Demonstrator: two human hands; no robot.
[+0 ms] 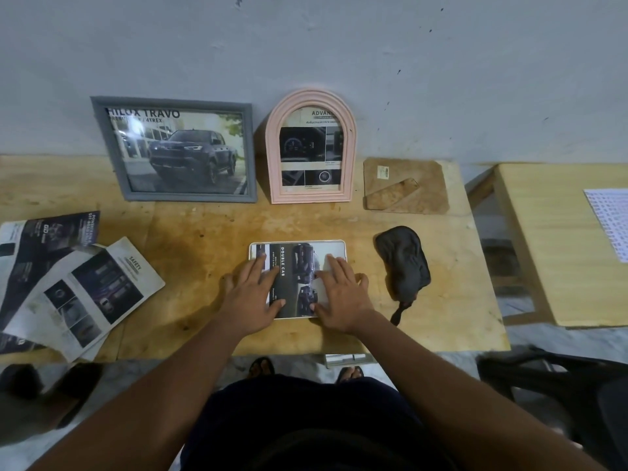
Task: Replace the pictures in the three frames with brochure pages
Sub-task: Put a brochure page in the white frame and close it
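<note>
A small white frame [336, 244] lies flat on the wooden table [210, 246] in front of me, with a dark car brochure page [299, 266] laid in it. My left hand [253, 294] and my right hand [341, 295] press flat on the page, fingers straight. A grey frame [102, 147] holding a pickup truck page leans on the wall at the back left. Beside it stands a pink arched frame [275, 158] with a dashboard page. Loose brochure pages [81, 287] lie at the left edge.
A brown frame backing board with its stand [404, 188] lies at the back right. A dark cloth pouch [404, 263] rests just right of my right hand. A second table [557, 243] with a printed sheet [610, 222] stands to the right, a dark chair [557, 389] below it.
</note>
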